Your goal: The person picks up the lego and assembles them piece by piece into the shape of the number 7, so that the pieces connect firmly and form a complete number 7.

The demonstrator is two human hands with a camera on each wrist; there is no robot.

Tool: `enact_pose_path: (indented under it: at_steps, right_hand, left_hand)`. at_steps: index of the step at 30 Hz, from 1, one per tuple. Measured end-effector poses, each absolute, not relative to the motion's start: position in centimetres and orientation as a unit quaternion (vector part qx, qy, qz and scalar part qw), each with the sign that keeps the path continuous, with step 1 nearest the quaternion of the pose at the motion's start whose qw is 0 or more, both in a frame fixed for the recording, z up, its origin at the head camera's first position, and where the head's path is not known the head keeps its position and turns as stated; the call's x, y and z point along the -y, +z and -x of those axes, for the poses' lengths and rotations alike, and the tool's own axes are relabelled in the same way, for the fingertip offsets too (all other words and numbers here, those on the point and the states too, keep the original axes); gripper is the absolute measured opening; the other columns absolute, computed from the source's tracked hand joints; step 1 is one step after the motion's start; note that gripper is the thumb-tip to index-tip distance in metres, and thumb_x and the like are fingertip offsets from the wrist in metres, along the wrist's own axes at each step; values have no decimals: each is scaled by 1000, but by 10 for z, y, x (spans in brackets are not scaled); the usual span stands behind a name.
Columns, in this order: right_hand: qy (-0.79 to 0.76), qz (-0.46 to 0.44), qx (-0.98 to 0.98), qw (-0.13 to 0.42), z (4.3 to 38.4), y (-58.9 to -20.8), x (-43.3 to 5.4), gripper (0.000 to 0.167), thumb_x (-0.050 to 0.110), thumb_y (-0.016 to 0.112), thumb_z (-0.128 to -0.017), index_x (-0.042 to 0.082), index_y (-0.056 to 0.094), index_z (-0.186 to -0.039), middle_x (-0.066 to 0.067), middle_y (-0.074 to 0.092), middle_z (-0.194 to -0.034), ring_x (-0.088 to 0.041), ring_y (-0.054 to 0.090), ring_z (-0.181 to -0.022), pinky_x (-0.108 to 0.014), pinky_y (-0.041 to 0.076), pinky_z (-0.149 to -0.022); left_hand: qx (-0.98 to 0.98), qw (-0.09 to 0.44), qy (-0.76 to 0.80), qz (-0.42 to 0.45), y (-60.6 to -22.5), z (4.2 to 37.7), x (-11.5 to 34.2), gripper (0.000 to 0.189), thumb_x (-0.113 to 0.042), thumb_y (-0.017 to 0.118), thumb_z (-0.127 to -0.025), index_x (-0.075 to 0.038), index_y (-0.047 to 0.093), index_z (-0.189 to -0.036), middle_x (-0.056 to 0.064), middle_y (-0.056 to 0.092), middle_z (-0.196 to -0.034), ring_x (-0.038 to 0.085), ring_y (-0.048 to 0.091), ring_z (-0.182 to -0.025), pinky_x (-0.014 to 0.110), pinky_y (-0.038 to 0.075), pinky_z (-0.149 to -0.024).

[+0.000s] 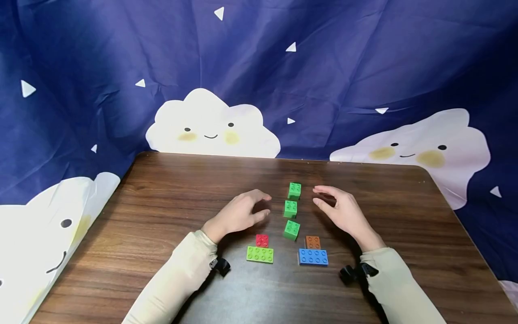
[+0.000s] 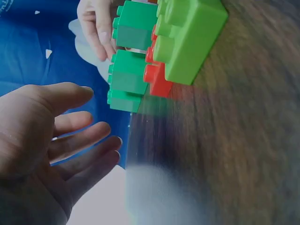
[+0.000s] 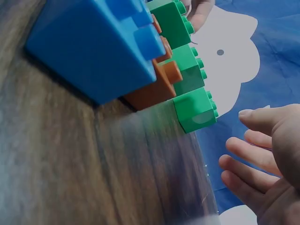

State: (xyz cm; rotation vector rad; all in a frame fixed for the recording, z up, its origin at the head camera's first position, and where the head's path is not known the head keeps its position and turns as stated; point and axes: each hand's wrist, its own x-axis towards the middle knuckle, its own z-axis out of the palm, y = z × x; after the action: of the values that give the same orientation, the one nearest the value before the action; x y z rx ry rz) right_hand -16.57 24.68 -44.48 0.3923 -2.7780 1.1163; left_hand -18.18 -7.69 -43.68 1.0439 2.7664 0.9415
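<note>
Three green bricks stand in a rough column on the table: a far one point(image 1: 294, 191), a middle one point(image 1: 290, 209) and a near one point(image 1: 291, 230). My left hand point(image 1: 238, 212) is to their left, thumb and fingers apart, touching none of them. To their right, my right hand point(image 1: 341, 210) is held the same way with nothing in it. Nearer me on the left, a small red brick point(image 1: 261, 240) adjoins a long lime-green brick point(image 1: 260, 254). On the right, an orange-brown brick point(image 1: 313, 242) adjoins a long blue brick point(image 1: 313, 257).
The brown wooden table point(image 1: 182, 180) ends at a dark blue curtain point(image 1: 251, 49) printed with white clouds and triangles. Black wrist cameras sit on both sleeves, the left camera point(image 1: 220, 266) near the lime-green brick and the right camera point(image 1: 349, 274) near the blue one.
</note>
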Motion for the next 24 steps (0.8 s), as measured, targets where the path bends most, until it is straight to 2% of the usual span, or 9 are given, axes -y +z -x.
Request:
enact_pose_path:
  at_steps: [7,24]
  right_hand:
    - [383,-125,914,57,175,-446,-239,41,15,75,-103,-1,68,-141,-21,74,-136,-41,70,-128,-58,57,-108]
    - [384,-121,915,37,195,-455,-225,48,17,76,-102,0,65,-145,-20,71,-142,-40,65,-136,-59,51,-115]
  left_hand:
    - [-888,34,313,-335,-437,185,66,38,-20,76,-101,-2,70,-134,10,76,-132,26,71,-126,43,57,-111]
    - [-885,59,324,-329,-440,197,48,41,-23,81,-99,-3,72,-133,9,77,-130,22,72,-120,40,59,-107]
